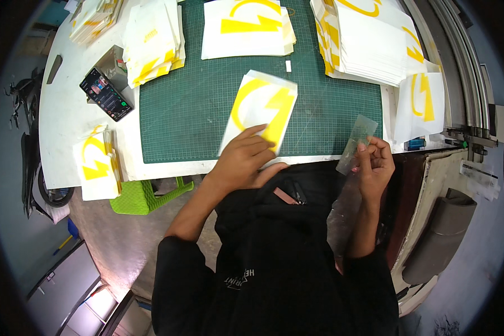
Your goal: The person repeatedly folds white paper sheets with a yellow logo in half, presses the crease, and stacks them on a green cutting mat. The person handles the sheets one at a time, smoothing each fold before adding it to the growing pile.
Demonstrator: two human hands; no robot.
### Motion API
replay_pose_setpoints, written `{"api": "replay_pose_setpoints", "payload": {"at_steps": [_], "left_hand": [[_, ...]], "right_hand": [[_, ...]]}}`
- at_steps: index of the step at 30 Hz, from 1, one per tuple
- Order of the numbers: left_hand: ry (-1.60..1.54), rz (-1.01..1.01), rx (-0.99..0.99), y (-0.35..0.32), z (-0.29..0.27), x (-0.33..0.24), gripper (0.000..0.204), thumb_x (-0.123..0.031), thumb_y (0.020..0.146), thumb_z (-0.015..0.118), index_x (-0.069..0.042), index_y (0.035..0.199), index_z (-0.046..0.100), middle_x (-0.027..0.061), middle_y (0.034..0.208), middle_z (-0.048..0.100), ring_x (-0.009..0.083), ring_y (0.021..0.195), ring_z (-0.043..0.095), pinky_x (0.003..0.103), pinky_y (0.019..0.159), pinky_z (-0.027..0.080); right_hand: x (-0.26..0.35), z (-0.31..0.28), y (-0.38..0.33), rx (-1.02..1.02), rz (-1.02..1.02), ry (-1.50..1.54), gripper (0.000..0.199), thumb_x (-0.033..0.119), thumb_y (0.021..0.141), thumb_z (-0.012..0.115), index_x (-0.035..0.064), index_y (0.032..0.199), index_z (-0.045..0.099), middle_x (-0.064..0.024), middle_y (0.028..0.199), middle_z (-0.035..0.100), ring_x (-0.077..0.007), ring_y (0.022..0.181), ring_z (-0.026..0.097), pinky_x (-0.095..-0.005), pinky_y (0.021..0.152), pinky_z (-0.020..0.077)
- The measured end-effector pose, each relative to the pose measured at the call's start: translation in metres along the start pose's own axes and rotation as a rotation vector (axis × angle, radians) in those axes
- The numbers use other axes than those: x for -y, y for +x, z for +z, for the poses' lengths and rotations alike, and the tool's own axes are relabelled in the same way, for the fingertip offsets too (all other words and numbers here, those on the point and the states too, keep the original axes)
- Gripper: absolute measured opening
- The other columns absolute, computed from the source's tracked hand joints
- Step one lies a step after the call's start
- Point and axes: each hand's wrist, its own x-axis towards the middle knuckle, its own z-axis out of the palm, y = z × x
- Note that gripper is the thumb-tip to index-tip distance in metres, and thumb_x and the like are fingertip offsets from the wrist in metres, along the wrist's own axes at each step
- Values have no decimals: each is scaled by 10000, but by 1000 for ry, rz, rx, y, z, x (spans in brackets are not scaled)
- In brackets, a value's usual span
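A white paper packet with a yellow print [263,103] lies tilted on the green cutting mat [179,123], near the table's front edge. On its lower part rests my left hand [246,157], fingers stretched over the paper and thumb apart at the table edge. My right hand [373,165] is to the right, raised by the front edge, pinching a flat, see-through rectangular strip [359,134] between thumb and fingers. The strip looks like clear plastic; its exact kind does not show.
Stacks of similar packets stand at the far middle [243,42], far right [369,50], far left [154,45] and near left [98,162]. A phone [106,94] leans on a grey block. One printed sheet [421,106] hangs over at right. A green stool [134,197] is below the table.
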Motion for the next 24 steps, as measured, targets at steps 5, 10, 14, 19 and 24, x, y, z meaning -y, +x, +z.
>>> {"api": "replay_pose_setpoints", "payload": {"at_steps": [5, 10, 14, 19, 24], "left_hand": [[522, -461, -216, -7, 10, -10, 640, -290, 949, 748, 61, 1443, 541, 277, 1462, 549, 414, 1370, 544, 618, 1208, 313], [587, -527, 40, -12, 2, 1, 920, -550, 1013, 577, 120, 1584, 310, 312, 1686, 264, 460, 1595, 207, 695, 1239, 114], [602, -470, 148, -12, -10, 6, 1044, -692, 999, 497, 151, 1580, 292, 333, 1691, 233, 469, 1603, 171, 723, 1228, 52], [576, -464, 160, -12, -12, 5, 1086, -724, 982, 495, 144, 1590, 259, 338, 1702, 190, 478, 1610, 125, 706, 1239, 25], [584, -479, 172, -15, -9, 7, 1086, -731, 981, 488, 150, 1581, 277, 341, 1700, 194, 479, 1612, 113, 705, 1239, 14]], "right_hand": [[-3, 34, -1, 40, -99, -47, 241, 38, 999, 710, -12, 1229, 656, 14, 802, 626, -61, 748, 560, -232, 715, 467], [0, 64, 18, 136, -289, -270, 229, 83, 988, 704, -10, 1196, 689, -78, 799, 662, -150, 700, 601, -316, 699, 499], [7, 114, 20, 339, -456, -405, 242, 113, 964, 701, -11, 1172, 700, -141, 813, 678, -278, 719, 624, -406, 762, 480], [-7, 152, 19, 409, -564, -503, 212, 102, 921, 693, -2, 1105, 701, -169, 884, 695, -345, 829, 634, -466, 813, 435], [-24, 118, 52, 135, -501, -617, 215, 110, 924, 705, 2, 1109, 710, -156, 927, 736, -330, 876, 689, -484, 851, 448]]}}
